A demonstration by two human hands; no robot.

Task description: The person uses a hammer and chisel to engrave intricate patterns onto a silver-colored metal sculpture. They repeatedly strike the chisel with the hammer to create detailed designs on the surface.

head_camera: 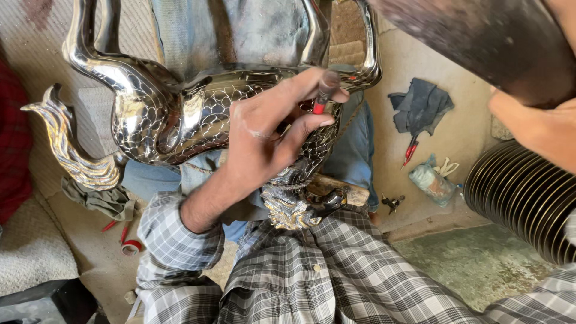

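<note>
While the left hand (264, 135) pinches a thin red-tipped tool (324, 93) between thumb and fingers, its tip sits on the shiny metal fish-scale piece (180, 114) that rests across the person's lap, over blue jeans. The hand is curled shut around the tool, with the wrist lying on the metal. To do this well, I think the tool should stay steep and the hand should keep leaning on the piece, so the tip does not slip across the scales. Small, slow pushes look best. The right hand (540, 129) is at the far right, under a dark blurred block (480, 36); it seems to grip that block, but how tightly the fingers close cannot be seen. A curly silver tail (66, 144) sticks out at the left. On the pale floor lie a dark blue rag (420, 105), a red pen-like tool (410, 151), and a small blue-green bag (427, 179) with a crumpled top. No labels or signs show. A ribbed dark drum (528, 198) stands at the right.
</note>
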